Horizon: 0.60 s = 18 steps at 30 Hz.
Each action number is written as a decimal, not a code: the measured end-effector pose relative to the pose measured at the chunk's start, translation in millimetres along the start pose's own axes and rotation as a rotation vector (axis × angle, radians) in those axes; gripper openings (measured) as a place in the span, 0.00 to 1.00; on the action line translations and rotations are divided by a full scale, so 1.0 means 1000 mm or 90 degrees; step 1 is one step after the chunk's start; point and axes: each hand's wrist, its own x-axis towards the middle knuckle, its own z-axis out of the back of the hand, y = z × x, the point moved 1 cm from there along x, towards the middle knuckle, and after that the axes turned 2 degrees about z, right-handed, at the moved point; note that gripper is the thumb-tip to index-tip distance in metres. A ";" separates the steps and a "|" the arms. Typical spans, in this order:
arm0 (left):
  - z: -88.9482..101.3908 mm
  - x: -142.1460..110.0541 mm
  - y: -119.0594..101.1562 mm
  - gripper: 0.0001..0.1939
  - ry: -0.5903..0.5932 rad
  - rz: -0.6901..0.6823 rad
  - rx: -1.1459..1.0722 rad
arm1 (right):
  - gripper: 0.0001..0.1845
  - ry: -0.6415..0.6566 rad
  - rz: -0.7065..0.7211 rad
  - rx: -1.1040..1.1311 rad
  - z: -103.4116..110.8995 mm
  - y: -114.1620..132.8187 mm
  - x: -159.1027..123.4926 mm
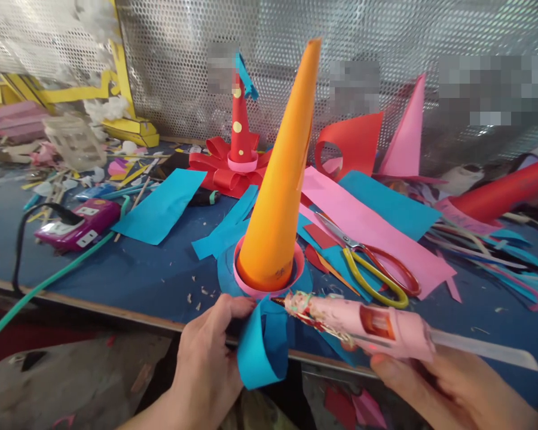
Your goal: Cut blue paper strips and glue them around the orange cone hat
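The left hand (pixel 213 340) pinches a blue paper loop (pixel 251 358) near the orange cone (pixel 275 197); the right hand (pixel 448 382) grips a pink glue gun (pixel 341 316), whose nozzle (pixel 278 301), if it slips, could burn the left.

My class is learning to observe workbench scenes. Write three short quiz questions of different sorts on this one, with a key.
1. Which hand holds the pink glue gun?
2. True or false: a green ring surrounds the base of the orange cone.
3. The looped paper strip held in the left hand is: A) yellow; B) red; C) blue.

Key:
1. The right hand.
2. False; it is a pink ring.
3. C.
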 end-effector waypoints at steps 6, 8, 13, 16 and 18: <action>-0.004 -0.005 0.005 0.05 0.015 0.090 -0.084 | 0.16 0.197 0.073 0.015 -0.007 0.001 0.000; -0.006 -0.007 0.008 0.06 0.018 0.121 -0.106 | 0.18 0.189 0.079 0.015 -0.007 0.004 0.007; -0.008 -0.011 0.011 0.07 0.051 0.221 -0.169 | 0.22 0.195 0.102 0.023 -0.003 0.014 0.016; -0.007 -0.010 0.011 0.05 0.066 0.277 -0.238 | 0.24 0.214 0.100 0.014 -0.003 0.014 0.012; -0.006 -0.008 0.009 0.07 0.067 0.304 -0.267 | 0.24 0.210 0.094 0.006 -0.003 0.012 0.010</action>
